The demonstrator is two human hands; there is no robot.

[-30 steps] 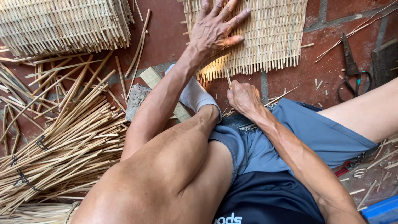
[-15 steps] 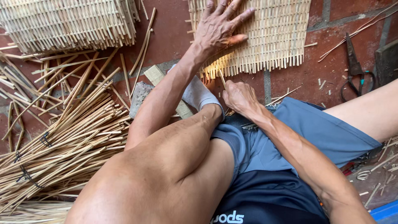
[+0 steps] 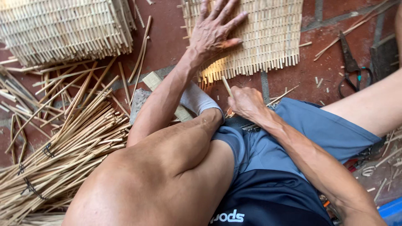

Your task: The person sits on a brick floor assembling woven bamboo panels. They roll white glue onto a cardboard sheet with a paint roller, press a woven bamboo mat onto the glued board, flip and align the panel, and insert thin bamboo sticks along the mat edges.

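From my feed, the woven bamboo mat (image 3: pixel 268 37) lay flat on the red brick floor (image 3: pixel 167 37), its top edge cut off by the frame and its near edge ragged w/ strip ends sticking out. Open floor ran between that mat and a stack of woven mats (image 3: pixel 63 29) at upper left; only loose sticks there. A big pile of bamboo strips (image 3: pixel 63 155) crowded the left side, some tied in bundles. To the right of the mat lay scissors (image 3: pixel 349 62), well apart, w/ offcuts around.

The left hand (image 3: pixel 215 31) was pressed palm-down on the mat, fingers spread, gripping nothing, arm stretched fwd over the bent knee. The right hand (image 3: pixel 245 102) sat clenched just below the mat's near edge, knuckles up, pinching a thin bamboo strip (image 3: pixel 226 86) that pointed up toward the mat.

A socked foot (image 3: pixel 197 100) rested on a wooden block (image 3: pixel 153 79) near the mat's corner. I couldn't see how far the strip went inside the fist, nor whether its tip touched the mat. The right forearm ran out of frame at bottom.
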